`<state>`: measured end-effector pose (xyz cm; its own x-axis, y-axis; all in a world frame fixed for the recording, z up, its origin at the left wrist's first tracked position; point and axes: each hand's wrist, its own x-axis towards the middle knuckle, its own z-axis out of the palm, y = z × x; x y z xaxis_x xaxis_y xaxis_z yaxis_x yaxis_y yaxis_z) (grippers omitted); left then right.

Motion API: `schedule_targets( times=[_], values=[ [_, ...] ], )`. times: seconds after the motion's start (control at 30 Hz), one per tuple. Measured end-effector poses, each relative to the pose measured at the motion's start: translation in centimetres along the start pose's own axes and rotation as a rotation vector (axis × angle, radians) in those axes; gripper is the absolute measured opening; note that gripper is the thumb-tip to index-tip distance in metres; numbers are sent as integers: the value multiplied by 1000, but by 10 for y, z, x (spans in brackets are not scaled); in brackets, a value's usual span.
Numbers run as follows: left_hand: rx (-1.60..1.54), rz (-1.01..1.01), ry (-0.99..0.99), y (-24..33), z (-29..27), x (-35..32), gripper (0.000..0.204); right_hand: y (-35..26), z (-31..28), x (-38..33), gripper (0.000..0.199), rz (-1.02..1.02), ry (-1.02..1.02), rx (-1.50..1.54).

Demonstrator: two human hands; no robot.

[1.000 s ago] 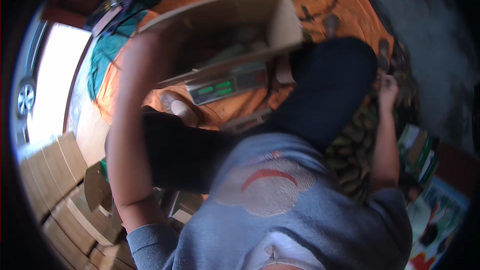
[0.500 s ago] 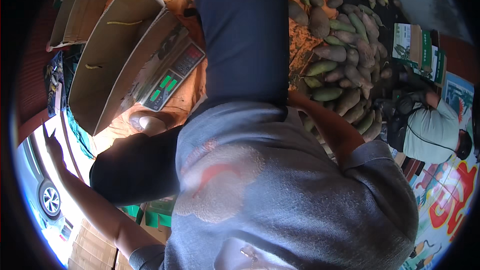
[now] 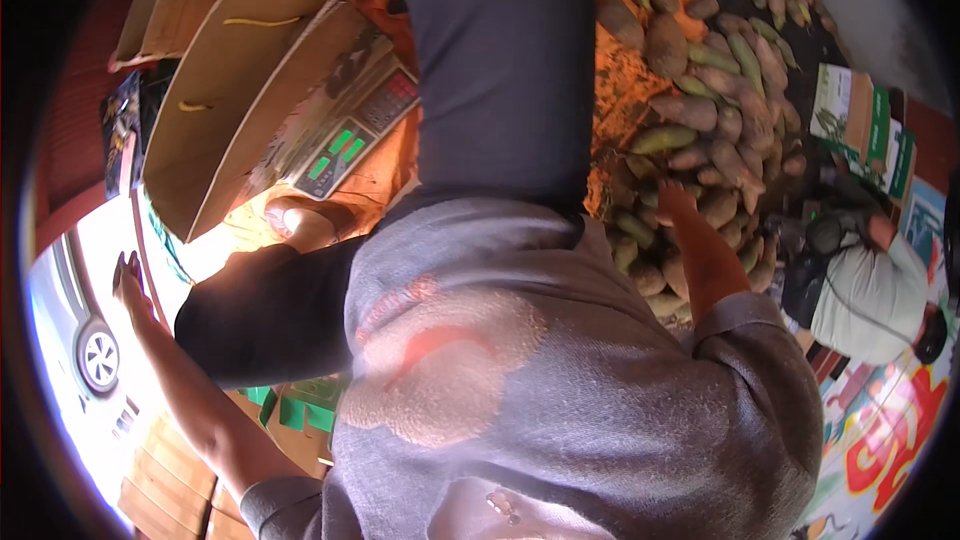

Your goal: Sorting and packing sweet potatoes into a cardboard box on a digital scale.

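My right hand (image 3: 678,202) reaches over the near left part of a pile of long, plump produce (image 3: 690,113), some reddish brown and some green. Its fingers are stretched out over the pieces, and I see nothing held in them. Far to the left, my left hand (image 3: 127,282) is held out beside my bent knee. Its fingers are extended and hold nothing visible; the tips look dark against the bright background.
An open cardboard box (image 3: 235,70) sits on a digital scale (image 3: 335,155) with green displays, on an orange sheet (image 3: 625,90). My leg (image 3: 500,70) divides scale from pile. A co-worker (image 3: 870,305) is at the right, near printed cartons (image 3: 865,120). Flattened cardboard (image 3: 170,475) lies lower left.
My right hand has come out from beside my leg and moved right onto the pile. My left hand has lowered slightly and its fingers are drawn closer together. The view has shifted a little.
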<state>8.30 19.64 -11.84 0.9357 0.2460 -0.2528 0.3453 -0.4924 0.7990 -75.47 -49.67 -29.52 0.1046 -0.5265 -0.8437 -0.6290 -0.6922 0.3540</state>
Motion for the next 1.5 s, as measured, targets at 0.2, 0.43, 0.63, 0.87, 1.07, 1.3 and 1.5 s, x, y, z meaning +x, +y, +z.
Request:
schedule_targets(
  times=[0.2, 0.43, 0.63, 0.87, 1.07, 1.3, 1.5],
  values=[
    [46, 159, 214, -8, -61, 28, 63, -30, 6, 19, 89, -44, -84, -185],
    [148, 55, 207, -18, -14, -13, 58, -18, 24, 12, 83, 12, -11, -296],
    [137, 66, 296, 4, -5, -39, 57, -23, 15, 22, 78, -61, -37, -347],
    [86, 51, 250, 33, 4, -50, 46, -56, 5, 63, 79, -82, 293, 123],
    [56, 372, 96, 83, 48, -57, 36, -45, -21, 96, 90, -139, 539, 536],
    [95, 620, -185, 144, 76, -94, 31, -57, -259, -3, 90, -293, 1181, 776],
    [582, 856, -386, 145, 113, -116, 34, -64, -479, -137, 78, -663, 1594, 849]
  ],
)
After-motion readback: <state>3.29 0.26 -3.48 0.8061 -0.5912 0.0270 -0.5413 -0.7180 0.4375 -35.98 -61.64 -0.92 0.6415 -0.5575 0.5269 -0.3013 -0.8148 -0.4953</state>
